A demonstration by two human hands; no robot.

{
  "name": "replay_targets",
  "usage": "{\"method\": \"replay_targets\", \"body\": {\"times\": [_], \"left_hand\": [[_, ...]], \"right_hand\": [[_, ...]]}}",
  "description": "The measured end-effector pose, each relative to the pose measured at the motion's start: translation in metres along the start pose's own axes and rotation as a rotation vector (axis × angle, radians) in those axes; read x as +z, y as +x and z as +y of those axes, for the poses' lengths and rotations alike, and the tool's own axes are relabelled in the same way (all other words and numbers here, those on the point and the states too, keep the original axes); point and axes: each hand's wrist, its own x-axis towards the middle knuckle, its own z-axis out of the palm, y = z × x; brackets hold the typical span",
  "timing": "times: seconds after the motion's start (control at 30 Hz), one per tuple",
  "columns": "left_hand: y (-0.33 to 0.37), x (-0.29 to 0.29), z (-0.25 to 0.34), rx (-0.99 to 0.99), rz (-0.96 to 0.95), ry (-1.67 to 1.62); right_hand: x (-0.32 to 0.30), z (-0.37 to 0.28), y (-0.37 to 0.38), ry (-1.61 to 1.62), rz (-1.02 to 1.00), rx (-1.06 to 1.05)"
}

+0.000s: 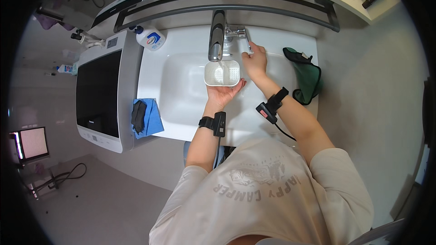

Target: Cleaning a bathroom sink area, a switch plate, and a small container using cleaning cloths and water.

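My left hand (220, 95) holds a small white container (208, 80) from below, over the sink (181, 95). The container has rounded corners and a base dotted with holes. Right above its far edge is the end of the chrome faucet (216, 41). A pale streak runs from the spout into the container; whether it is water or a divider I cannot tell. My right hand (255, 62) is closed on the faucet lever (249, 43), to the right of the spout. Each wrist carries a strapped black device.
A white pump bottle (150, 38) stands at the sink's far left corner. On the left rim lie a blue cloth (152, 120) and a dark cloth (138, 117). A green cloth (305, 79) hangs over the right rim. A dark rail (268, 8) crosses behind the faucet; a white appliance (127, 86) stands left.
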Motion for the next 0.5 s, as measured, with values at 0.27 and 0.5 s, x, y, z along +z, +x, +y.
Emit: {"method": "replay_targets", "body": {"times": [0.27, 0.5], "left_hand": [[0.002, -0.008, -0.009, -0.080, -0.129, -0.015], [0.008, 0.000, -0.023, -0.196, -0.139, -0.041]], "right_hand": [[-0.015, 0.004, 0.004, 0.062, -0.186, 0.043], [-0.030, 0.015, 0.013, 0.171, -0.380, 0.131]]}}
